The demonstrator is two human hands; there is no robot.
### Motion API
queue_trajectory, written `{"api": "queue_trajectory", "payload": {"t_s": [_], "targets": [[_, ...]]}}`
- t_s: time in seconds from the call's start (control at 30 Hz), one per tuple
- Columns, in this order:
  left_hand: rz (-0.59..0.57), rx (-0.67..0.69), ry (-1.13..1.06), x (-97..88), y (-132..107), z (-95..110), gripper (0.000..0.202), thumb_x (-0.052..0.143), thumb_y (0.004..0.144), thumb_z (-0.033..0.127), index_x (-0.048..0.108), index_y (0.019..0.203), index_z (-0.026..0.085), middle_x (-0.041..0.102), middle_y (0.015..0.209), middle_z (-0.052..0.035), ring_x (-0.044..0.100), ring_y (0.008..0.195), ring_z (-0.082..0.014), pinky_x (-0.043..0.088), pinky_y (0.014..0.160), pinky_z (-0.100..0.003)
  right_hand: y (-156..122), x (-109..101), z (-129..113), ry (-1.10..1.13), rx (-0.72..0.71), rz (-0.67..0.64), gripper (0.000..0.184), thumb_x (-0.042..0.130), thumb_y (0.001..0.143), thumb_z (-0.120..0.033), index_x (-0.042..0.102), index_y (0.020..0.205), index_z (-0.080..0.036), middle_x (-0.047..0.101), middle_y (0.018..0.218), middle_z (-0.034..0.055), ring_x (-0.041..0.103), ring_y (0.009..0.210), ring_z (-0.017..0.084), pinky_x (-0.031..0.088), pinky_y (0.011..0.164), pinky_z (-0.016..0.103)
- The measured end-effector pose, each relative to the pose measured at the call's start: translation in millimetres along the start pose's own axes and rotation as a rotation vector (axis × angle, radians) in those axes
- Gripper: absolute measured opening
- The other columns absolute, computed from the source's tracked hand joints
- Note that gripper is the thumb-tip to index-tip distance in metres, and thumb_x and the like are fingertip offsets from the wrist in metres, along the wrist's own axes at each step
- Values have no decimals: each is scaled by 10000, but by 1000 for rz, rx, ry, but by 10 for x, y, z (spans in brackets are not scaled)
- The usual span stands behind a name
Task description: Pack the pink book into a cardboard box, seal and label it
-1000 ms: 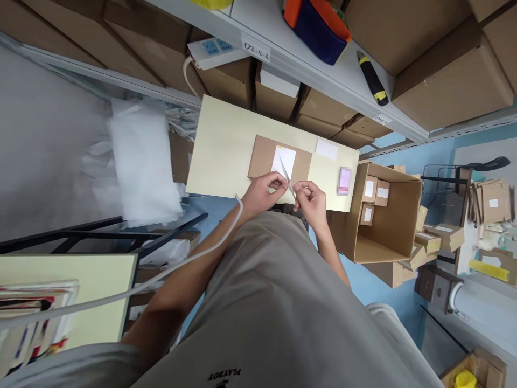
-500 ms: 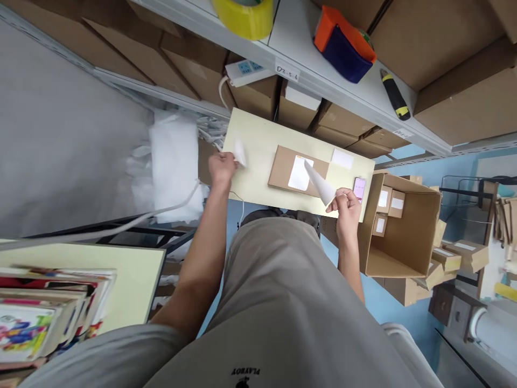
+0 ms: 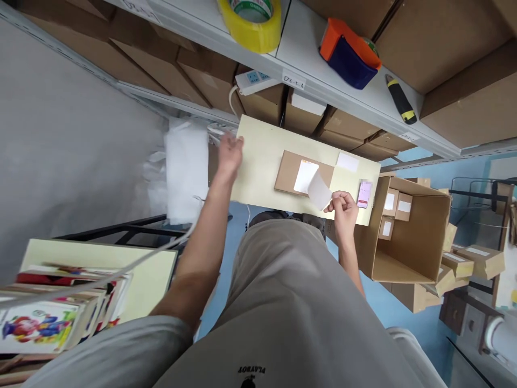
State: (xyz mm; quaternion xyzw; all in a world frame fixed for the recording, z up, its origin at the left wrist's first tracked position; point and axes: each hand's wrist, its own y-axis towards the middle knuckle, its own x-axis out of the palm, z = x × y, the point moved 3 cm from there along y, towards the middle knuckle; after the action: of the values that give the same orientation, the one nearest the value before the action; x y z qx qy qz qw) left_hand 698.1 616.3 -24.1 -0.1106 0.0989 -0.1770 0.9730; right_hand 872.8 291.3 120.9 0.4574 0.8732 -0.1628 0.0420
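A flat cardboard box point(image 3: 283, 175) with a white label point(image 3: 306, 173) on its top lies on the pale yellow table point(image 3: 258, 161). Between its thumb and fingers, my right hand point(image 3: 344, 209) pinches a curled white label sheet point(image 3: 319, 192), which hangs over the near edge of the box. My left hand point(image 3: 230, 156) is over the table's left end, its thumb and fingers apart and no paper visible in it. A white slip of paper point(image 3: 347, 161) and a phone point(image 3: 364, 194) lie to the right of the box.
An open carton point(image 3: 404, 268) with several small labelled boxes stands right of the table. The shelf above bears yellow tape point(image 3: 262, 36), a tape dispenser point(image 3: 350, 54) and a utility knife point(image 3: 401, 99). Books point(image 3: 44, 323) lie on a side table at lower left.
The white piece of paper is gone from my left hand, which has moved up and away at the table's left end. In my right hand the sheet has swung lower and nearer me.
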Motion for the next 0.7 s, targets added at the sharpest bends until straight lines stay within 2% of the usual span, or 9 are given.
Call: {"api": "queue_trajectory", "payload": {"t_s": [0.07,0.13,0.2,0.27,0.37,0.5,0.6,0.7], "targets": [[-86,-176,-161,335,-443,32,552,806,981,703,644,1125,195,831,1224,-98,779,1197,-202,574,1074,-389,-8,15,29,-84,-80,62,307,733,1018,-555,684,974,-256,623,643,-80,658,568,150,596,648,296],[-268,-330,-354,657,-932,149,534,917,910,653,648,1073,222,856,1197,-135,836,1075,-225,651,1023,-406,-19,25,66,-217,-194,98,326,674,1078,-579,703,1026,-258,670,688,-59,697,624,162,606,685,302],[-419,-396,-472,872,-1337,321,520,939,918,630,656,1026,207,861,1255,-171,858,1071,-252,670,1067,-435,-39,40,119,-369,-318,93,353,615,1127,-585,729,1073,-256,718,730,-35,716,667,166,613,726,306],[-476,-431,-539,978,-1579,454,495,943,934,604,670,1006,198,864,1278,-175,867,1107,-269,657,1141,-454,-72,66,192,-503,-426,40,373,570,1165,-563,756,1092,-249,755,759,-11,720,682,165,604,747,303],[-460,-470,-565,1039,-1685,480,429,935,960,549,696,984,193,873,1233,-165,858,1177,-283,629,1210,-463,-156,131,333,-645,-531,-84,345,562,1198,-486,791,1116,-242,789,777,16,734,692,173,570,745,296],[-399,-539,-556,1068,-1686,297,335,920,950,449,694,937,202,871,1121,-157,843,1202,-296,649,1172,-464,-301,229,539,-769,-614,-187,285,582,1210,-400,811,1153,-240,809,774,16,744,691,172,524,734,287],[-374,-543,-570,1071,-1711,184,315,919,886,400,667,901,212,854,1047,-136,838,1169,-292,667,1109,-446,-375,283,678,-854,-606,-229,262,603,1204,-378,814,1137,-237,825,792,20,747,692,173,494,710,287],[-385,-504,-566,1068,-1736,147,371,947,819,439,677,938,214,827,1018,-97,826,1150,-277,667,1061,-414,-401,313,765,-895,-531,-286,235,631,1195,-371,820,1155,-237,858,862,41,775,739,188,489,714,290]]}}
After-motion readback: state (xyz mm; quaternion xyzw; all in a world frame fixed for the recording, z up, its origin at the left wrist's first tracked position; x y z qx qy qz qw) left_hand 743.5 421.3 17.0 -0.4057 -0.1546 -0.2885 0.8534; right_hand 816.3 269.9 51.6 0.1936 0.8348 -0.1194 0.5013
